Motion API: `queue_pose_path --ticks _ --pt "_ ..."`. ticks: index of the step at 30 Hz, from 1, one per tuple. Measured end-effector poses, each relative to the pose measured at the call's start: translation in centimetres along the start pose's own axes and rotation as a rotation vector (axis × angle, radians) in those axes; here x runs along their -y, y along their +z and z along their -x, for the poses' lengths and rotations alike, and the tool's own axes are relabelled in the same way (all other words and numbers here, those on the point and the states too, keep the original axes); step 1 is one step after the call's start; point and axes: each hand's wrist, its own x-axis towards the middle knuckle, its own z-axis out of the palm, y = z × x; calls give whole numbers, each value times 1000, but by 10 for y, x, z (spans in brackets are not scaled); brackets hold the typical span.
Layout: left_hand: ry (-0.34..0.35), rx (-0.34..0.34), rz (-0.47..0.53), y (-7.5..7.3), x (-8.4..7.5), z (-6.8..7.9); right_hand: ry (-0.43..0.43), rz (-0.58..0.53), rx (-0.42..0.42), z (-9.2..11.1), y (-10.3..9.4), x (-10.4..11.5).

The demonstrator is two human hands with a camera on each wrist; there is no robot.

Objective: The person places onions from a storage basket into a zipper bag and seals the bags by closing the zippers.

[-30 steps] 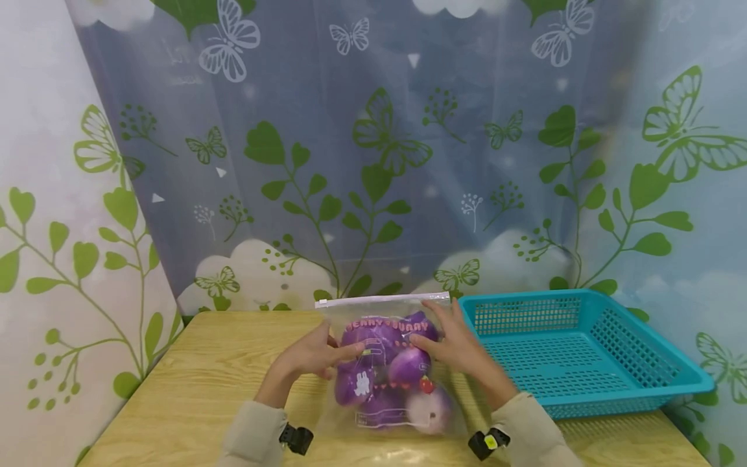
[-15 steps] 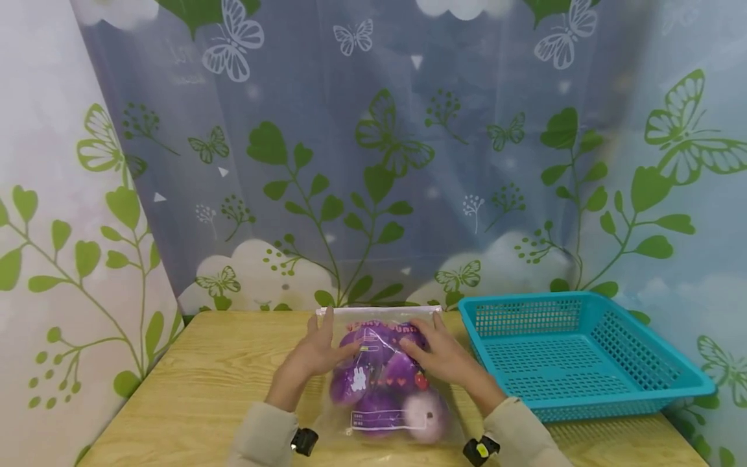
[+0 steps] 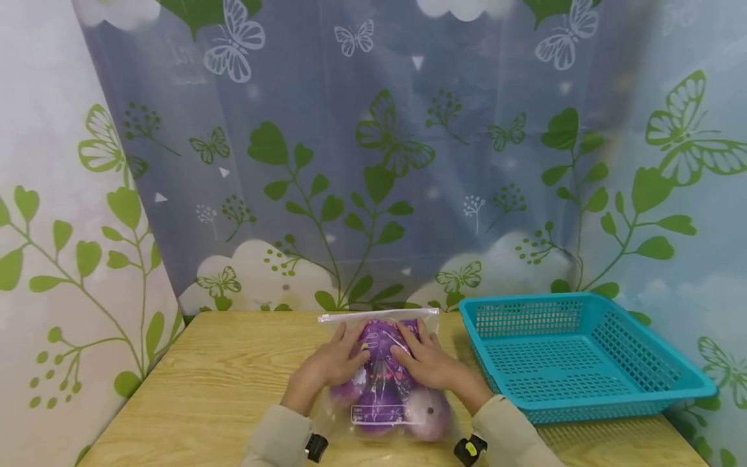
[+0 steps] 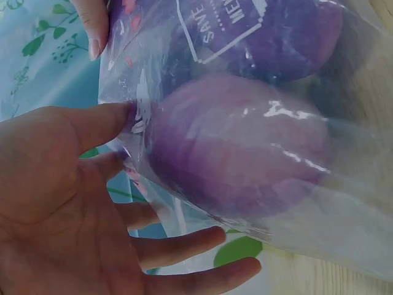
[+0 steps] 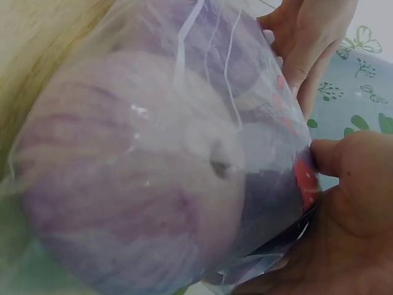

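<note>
A clear slider-zip bag [image 3: 379,415] with pink and white print lies on the wooden table. Inside are several round purple things, one of them [image 5: 132,166] pale with purple streaks and a small dark hollow, perhaps vegetables. My left hand [image 3: 329,362] rests on the bag's upper left side, fingers spread; in the left wrist view its thumb touches the plastic. On the upper right side rests my right hand [image 3: 433,363], fingers extended toward the zip. The white zip strip [image 3: 385,314] runs across the far end, its slider at the left.
A turquoise plastic basket [image 3: 548,360] with perforated walls stands to the right of the bag. The wooden table [image 3: 222,376] extends to the left. Behind it hangs a curtain [image 3: 327,162] printed with leaves and butterflies.
Both hands have come closer together and spread over the bag's upper part. The bag's zip end has lowered, and the bag looks flatter and more crinkled beneath the hands.
</note>
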Motion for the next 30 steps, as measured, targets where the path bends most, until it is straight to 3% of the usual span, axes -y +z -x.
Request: queue_pose_path --ticks 8,19,30 --pt "-19 -7 7 0 -1 -2 -24 2 11 -6 0 -1" --pt "-25 -12 40 5 5 -5 -17 -34 -39 -12 8 -5" --pt "3 -89 115 12 11 -15 -46 -37 -92 -28 14 -12"
